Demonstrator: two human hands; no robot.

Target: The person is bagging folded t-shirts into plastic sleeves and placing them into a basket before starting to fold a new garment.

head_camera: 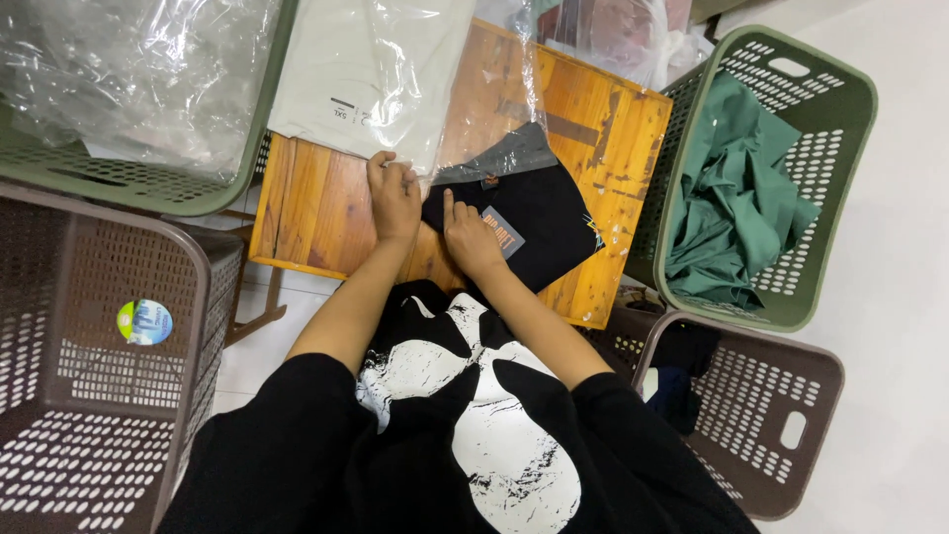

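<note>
Left hand (393,198) pinches the bag (514,109) mouth, right hand (470,237) flat on the shirt (539,213); slick plastic could slip, bunching it.

Four baskets: two green (850,109) (148,183), two brown (781,396) (89,297); two bagged garments, black (544,213) and pale (366,69), toward twelve o'clock.

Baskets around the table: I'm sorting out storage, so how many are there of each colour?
Green baskets: 2, one upper left holding clear plastic bags, one at right holding green cloth.
Brown baskets: 2, one lower left, one lower right with dark cloth inside.
Total: 4
</note>
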